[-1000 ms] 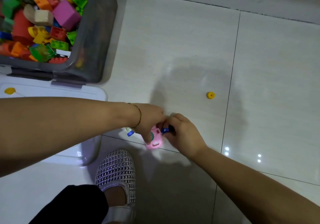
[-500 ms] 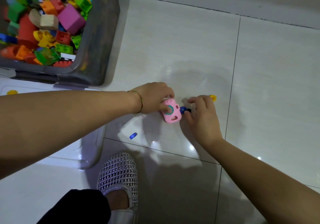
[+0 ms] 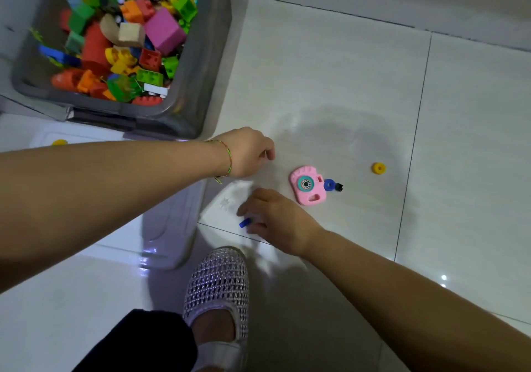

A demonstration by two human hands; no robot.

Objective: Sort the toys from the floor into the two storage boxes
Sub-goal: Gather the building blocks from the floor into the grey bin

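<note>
Far left: white lid (image 3: 161, 228) flat on the floor (image 3: 316, 70), 1 small yellow piece (image 3: 59, 142) on it near its far edge.

Behind the lid: grey box (image 3: 209, 78), open top, heaped with mixed coloured blocks (image 3: 163, 31). Its near right corner sits just beside the left wrist.

Left grip (image 3: 247, 151): arm crosses from the left edge over the lid, thread bracelet (image 3: 229, 156) on the wrist. Hand hangs above the floor just right of the box corner, fingers loosely curled downward, nothing seen in them. Apart from the camera.

Bottom centre: 1 mesh shoe (image 3: 218, 285) on the floor, dark trouser leg (image 3: 138, 343) below it.

Blue ring (image 3: 245, 223): small, on the floor at the tile seam just off the lid's right edge.

Right grip (image 3: 275, 219): arm comes in from the lower right, hand low over the seam, fingers (image 3: 248, 208) reaching left, tips at the blue ring. Blurred here; cannot tell whether they pinch it or only touch it.

Pink camera (image 3: 307, 189): toy, flat on the floor, lens up, just right of the right grip, not touched by either hand.

Blue disc (image 3: 329, 185) with a black stub (image 3: 339, 187), against the camera's right side.

Yellow ring (image 3: 378, 168): alone on the floor further right, near the next tile seam, well apart from both hands.
</note>
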